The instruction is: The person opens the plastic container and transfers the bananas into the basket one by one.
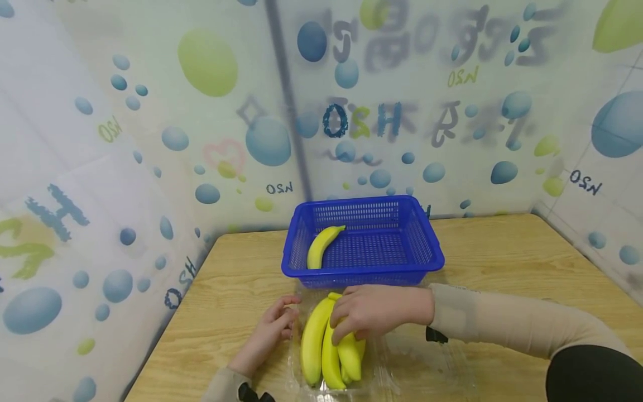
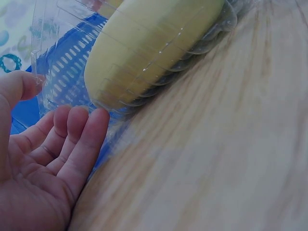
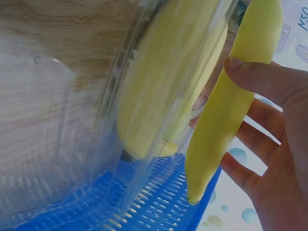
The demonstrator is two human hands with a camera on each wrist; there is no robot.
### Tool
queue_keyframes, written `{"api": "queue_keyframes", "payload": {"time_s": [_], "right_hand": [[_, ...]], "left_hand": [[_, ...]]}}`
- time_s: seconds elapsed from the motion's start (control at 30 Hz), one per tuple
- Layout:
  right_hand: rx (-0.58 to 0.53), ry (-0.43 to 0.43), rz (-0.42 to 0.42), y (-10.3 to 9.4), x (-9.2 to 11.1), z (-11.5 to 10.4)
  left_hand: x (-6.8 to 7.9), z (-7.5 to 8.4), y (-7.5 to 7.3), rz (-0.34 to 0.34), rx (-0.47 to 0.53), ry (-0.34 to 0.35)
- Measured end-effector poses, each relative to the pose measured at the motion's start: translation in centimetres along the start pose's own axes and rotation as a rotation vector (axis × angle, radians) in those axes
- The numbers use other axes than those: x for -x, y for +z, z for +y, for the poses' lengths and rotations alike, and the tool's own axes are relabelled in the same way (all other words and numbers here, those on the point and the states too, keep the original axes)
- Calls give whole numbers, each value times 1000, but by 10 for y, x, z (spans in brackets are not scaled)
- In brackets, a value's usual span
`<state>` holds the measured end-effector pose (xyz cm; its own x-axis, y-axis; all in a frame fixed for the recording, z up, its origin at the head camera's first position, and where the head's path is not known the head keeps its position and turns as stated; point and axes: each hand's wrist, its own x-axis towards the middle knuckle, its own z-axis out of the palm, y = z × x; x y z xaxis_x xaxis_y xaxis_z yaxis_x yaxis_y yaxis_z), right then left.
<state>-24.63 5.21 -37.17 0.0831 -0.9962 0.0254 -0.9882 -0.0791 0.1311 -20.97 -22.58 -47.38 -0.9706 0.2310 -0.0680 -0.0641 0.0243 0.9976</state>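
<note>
Bananas (image 1: 312, 349): yellow, smooth-skinned, mostly matt with a soft sheen; cannot tell whether real or moulded. Container (image 2: 207, 45): thin clear plastic, glossy, catching bright specks of light, ribbed along its lower edge. Its lid (image 1: 422, 357): same see-through plastic, shiny at the folds. Basket (image 1: 366, 273): blue plastic, slight gloss, smooth rim, sides and floor perforated. Table (image 1: 241, 279): wood-look top, pale streaky grain, smooth, low sheen. Wall sheeting (image 1: 226, 111): thin, printed, somewhat translucent, plastic or cloth unclear. Sleeve (image 1: 507, 321): beige cloth, matt.
</note>
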Motion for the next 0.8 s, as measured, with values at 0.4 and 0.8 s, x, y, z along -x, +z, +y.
{"api": "queue_keyframes", "payload": {"time_s": [0.4,0.8], "right_hand": [[-8,30,8,-14,0,1],[24,48,42,-23,2,3]], "left_hand": [[0,0,0,20,2,-14],[-1,-1,0,9,-4,-1]]}}
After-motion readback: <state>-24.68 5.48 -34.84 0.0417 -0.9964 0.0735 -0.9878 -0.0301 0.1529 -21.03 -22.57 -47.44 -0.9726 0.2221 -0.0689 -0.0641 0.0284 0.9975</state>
